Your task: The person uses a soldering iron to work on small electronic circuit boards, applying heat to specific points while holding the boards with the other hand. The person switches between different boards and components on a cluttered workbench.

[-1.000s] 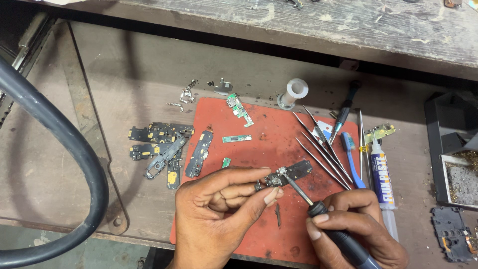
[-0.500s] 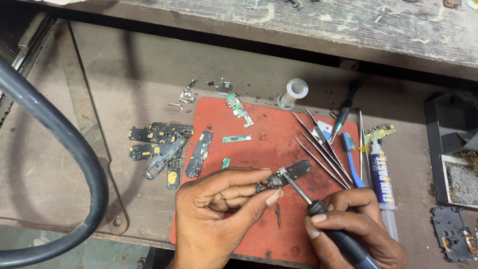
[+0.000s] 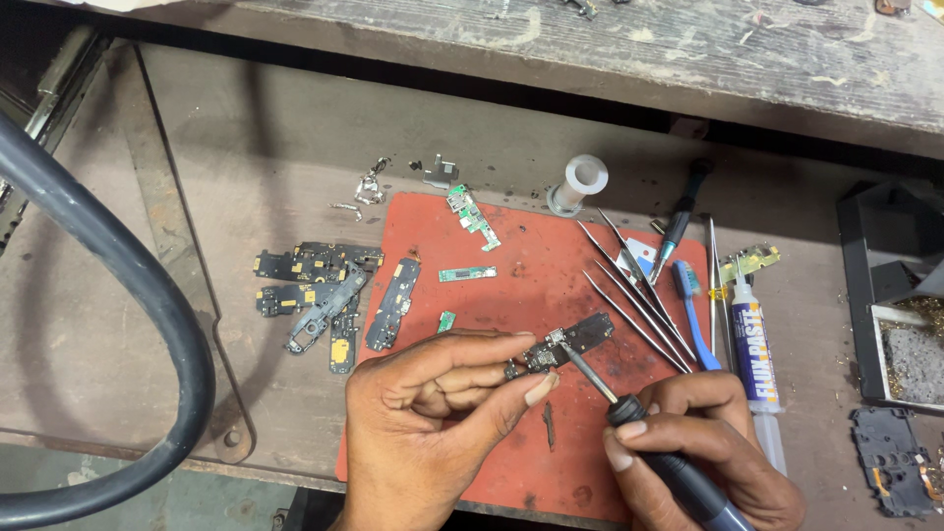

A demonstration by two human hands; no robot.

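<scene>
My left hand (image 3: 433, 413) pinches a small dark circuit board (image 3: 572, 341) between thumb and fingers, holding it just above the red work mat (image 3: 521, 295). In my right hand (image 3: 703, 447) is a soldering iron (image 3: 669, 462) with a dark handle; its metal tip rests on the board's near end, by a small metal connector. Both hands sit at the mat's front edge.
Several tweezers (image 3: 634, 285), a blue toothbrush (image 3: 693, 310), a screwdriver (image 3: 678, 221), a flux syringe (image 3: 755, 344) and a white spool (image 3: 580, 182) lie right of centre. Small green boards (image 3: 472, 216) lie on the mat, dark boards (image 3: 324, 290) to its left. A thick black hose (image 3: 128, 285) curves at left.
</scene>
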